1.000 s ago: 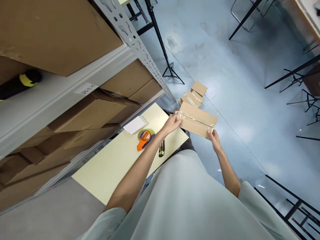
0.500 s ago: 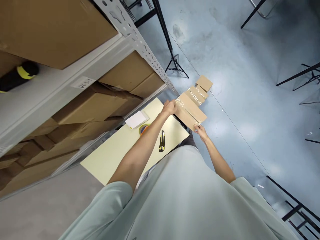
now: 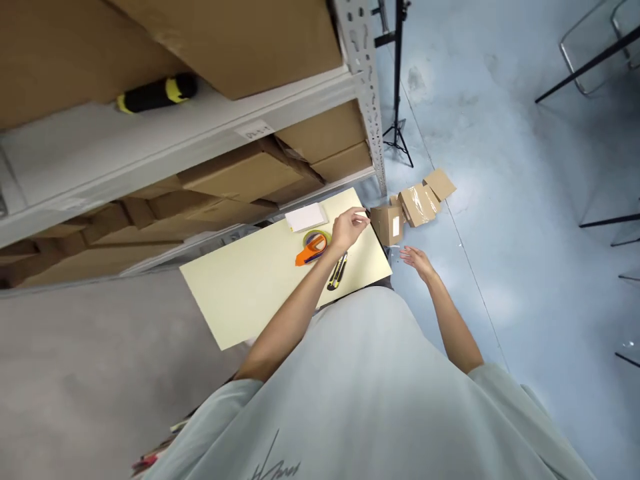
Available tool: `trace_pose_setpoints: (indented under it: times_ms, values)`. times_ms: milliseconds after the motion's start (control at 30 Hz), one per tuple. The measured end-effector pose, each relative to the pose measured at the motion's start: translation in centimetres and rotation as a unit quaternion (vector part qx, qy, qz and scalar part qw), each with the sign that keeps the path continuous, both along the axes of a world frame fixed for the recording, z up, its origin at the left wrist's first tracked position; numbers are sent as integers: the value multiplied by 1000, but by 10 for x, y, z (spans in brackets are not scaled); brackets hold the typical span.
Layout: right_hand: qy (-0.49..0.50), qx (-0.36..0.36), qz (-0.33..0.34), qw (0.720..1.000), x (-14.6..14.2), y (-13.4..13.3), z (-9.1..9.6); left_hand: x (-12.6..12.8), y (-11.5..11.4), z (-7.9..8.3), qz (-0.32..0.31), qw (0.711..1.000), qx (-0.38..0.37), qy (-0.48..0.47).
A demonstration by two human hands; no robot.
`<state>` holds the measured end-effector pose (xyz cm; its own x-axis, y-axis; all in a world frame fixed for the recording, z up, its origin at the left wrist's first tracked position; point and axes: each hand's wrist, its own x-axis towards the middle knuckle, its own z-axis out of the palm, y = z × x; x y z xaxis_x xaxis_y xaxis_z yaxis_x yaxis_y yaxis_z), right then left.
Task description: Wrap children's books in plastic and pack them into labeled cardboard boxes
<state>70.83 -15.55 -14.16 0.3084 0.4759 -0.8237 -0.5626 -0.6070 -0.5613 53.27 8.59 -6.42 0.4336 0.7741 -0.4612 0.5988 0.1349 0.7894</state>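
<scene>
Over the right end of the cream tabletop [image 3: 250, 287], my left hand [image 3: 349, 229] is empty with its fingers loosely bent and apart. My right hand [image 3: 419, 261], also empty, is held out past the table's edge with its fingers spread. Between and beyond the hands is a cardboard box [image 3: 386, 225] with a white label; neither hand appears to hold it. A black and yellow utility knife [image 3: 337, 272] lies under my left forearm. Near it are an orange tape dispenser [image 3: 313, 248] and a white pad or stack of paper [image 3: 305, 217].
More cardboard boxes [image 3: 419, 205] lie on the blue floor [image 3: 480, 267] beyond. To the left, a metal shelf rack [image 3: 305, 107] holds several cartons and a black and yellow cylindrical object [image 3: 157, 93]. A black tripod stand [image 3: 397, 137] stands behind the rack's post.
Both hands have let go of the taped cardboard box, which is now turned to show its labelled side beyond the table. The view has swung, shifting the rack and table rightward.
</scene>
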Motion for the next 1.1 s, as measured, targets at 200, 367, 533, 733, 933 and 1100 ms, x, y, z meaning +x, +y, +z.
trace_pose_setpoints:
  times_ms: [200,367,533,733,933,1100]
  values:
    - [-44,72,113,990,-13,30,30,-92,-38,29,185,976,-48,-102]
    - [-58,131,229,963,-54,86,59,-167,-64,58,299,947,-41,-109]
    - [-66,195,332,921,-117,123,97,-237,-100,87,403,907,-24,-123]
    - [-68,261,423,865,-218,132,154,-318,-150,113,504,845,22,-175]
    - [-78,299,523,795,-346,119,203,-423,-206,125,574,787,31,-226]
    - [-69,295,594,745,-455,106,216,-510,-263,129,628,733,43,-258]
